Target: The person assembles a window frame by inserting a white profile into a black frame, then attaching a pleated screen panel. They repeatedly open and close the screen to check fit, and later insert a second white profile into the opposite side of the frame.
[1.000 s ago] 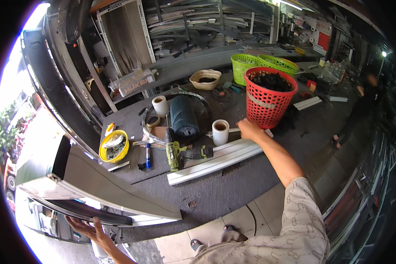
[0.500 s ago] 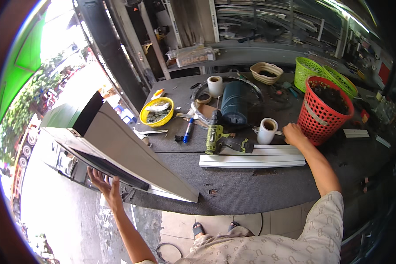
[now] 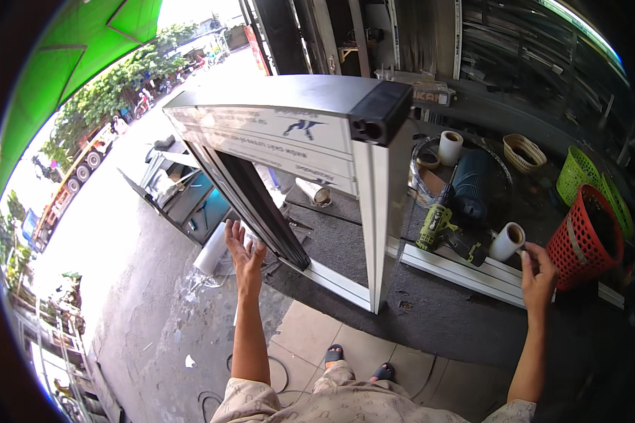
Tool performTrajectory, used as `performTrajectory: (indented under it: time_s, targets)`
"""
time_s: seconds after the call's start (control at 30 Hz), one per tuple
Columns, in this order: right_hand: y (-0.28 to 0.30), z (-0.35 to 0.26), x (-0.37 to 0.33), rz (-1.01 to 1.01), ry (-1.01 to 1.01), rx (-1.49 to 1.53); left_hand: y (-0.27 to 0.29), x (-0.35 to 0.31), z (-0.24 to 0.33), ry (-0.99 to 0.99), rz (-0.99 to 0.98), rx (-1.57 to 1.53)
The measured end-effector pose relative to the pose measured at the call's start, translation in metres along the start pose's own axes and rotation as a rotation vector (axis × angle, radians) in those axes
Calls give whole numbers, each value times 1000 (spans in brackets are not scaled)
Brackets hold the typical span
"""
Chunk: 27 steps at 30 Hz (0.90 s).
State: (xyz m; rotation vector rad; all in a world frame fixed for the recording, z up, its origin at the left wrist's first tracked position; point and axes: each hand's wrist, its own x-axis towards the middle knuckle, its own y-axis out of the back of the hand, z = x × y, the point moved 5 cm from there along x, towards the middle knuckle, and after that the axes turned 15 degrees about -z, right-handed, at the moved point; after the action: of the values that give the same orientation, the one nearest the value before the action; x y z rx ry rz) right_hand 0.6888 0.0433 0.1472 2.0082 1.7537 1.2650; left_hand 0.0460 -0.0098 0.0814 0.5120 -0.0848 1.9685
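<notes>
In the head view, I had the frame (image 3: pixel 377 211) standing on end on the bench (image 3: pixel 437 321), at its front edge, with dark track down its left inner side and printed film over its upper face. The left hand (image 3: pixel 245 261) was just beside that track, palm turned up, fingers spread wide and holding nothing; I couldn't tell whether its fingertips touched the frame.

The right hand (image 3: pixel 540 275) was well apart from the frame, at the edge of a white roll (image 3: pixel 507 242), with its thumb and forefinger drawn close together. I could not tell whether it had a grip on the roll. Below that roll lay white strips (image 3: pixel 466 273), partly hidden by the right hand, and the drill (image 3: pixel 436 225) sat by their left end.

To the right of the hand stood the red basket (image 3: pixel 587 243), filled with something dark, with green baskets (image 3: pixel 577 175) behind it. Farther back I saw a blue cylinder (image 3: pixel 474 183), a second roll (image 3: pixel 449 149) and a beige basket (image 3: pixel 524 153).
</notes>
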Motion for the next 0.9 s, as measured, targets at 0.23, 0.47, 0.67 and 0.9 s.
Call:
performTrajectory:
  time_s: [0.23,0.47,0.67,0.9]
  targets:
    - [-223,-151,108,-557,426,-98,-3,-2,-33,-7,-9,-174]
    - [-432,-147,191,-760,344,-459,31,-13,-48,7,-62,-114]
    - [-472,-141,216,-517,437,-352,51,-12,-54,23,-78,-111]
    - [-333,-150,167,-568,201,-402,32,0,-58,-21,-92,-119]
